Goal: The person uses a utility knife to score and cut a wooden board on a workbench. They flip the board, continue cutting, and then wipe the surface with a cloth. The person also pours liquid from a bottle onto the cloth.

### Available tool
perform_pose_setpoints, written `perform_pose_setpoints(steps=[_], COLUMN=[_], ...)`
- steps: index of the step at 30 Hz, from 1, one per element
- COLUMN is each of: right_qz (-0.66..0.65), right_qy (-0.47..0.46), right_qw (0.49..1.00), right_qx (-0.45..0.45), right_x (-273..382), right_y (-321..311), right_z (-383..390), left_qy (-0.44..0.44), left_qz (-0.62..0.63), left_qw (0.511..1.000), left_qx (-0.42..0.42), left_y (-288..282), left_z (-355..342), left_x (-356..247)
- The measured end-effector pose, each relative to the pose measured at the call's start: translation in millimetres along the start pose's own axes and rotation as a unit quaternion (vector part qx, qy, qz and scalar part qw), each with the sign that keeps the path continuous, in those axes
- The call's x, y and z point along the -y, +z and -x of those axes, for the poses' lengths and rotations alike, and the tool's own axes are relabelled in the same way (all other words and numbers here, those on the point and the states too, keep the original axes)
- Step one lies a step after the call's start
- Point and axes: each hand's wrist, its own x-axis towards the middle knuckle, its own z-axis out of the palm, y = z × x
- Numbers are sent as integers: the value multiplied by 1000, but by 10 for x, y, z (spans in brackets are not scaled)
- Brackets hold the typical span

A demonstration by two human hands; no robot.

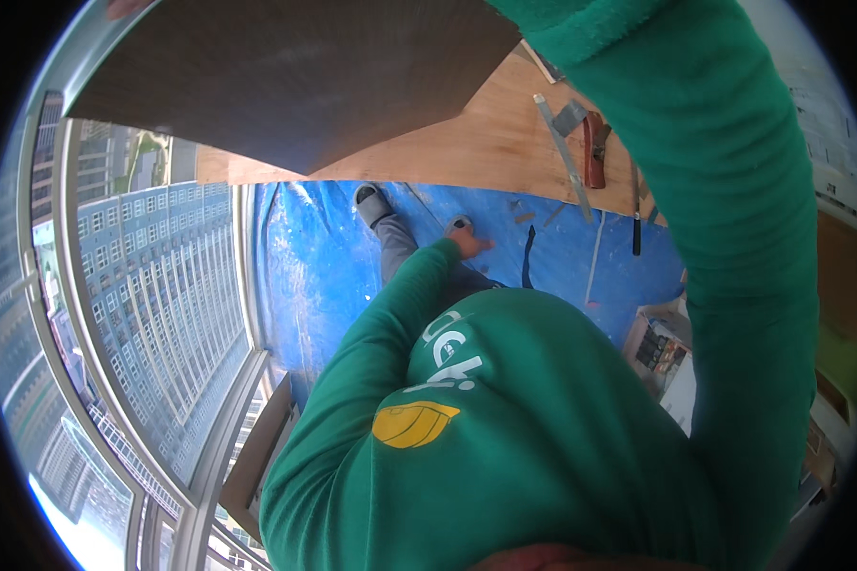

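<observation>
My left hand [470,244] hangs low in front of my body, over the blue sheet and close to my leg. At least one finger points out to the right, and nothing shows in the hand. My right arm [705,124], in a green sleeve, is raised across the right side and leaves at the top edge, so my right hand is out of sight. A large dark brown panel [305,76] fills the upper left, tilted above a plywood worktop. At its far left corner a bit of skin [124,8] shows; whose it is, I cannot tell.
On the plywood worktop [448,147] lie a metal ruler [564,152], a red-brown tool [594,150] and a grey scraper-like piece [569,117]. A blue sheet [324,257] with scraps covers the floor. Framed windows [243,266] run along the left; a box [659,344] stands at right.
</observation>
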Motion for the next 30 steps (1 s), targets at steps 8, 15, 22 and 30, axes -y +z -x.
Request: perform_pose_setpoints(steps=[8,15,22,30], right_qz=[-57,-52,-61,-252], right_qy=[-41,-104,-47,173], right_qw=[993,984,995,922], right_qx=[94,134,68,-239], right_x=[81,67,-377,-1168], right_y=[-361,-473,-637,-1680], right_z=[109,102,221,1322], left_qy=[33,111,114,255], left_qz=[236,449,478,493], left_qw=[939,834,845,828], left_qx=[-249,-300,-209,79], left_y=[-884,-1245,-1120,-843], left_z=[871,1564,1184,1501], left_x=[852,783,289,-924])
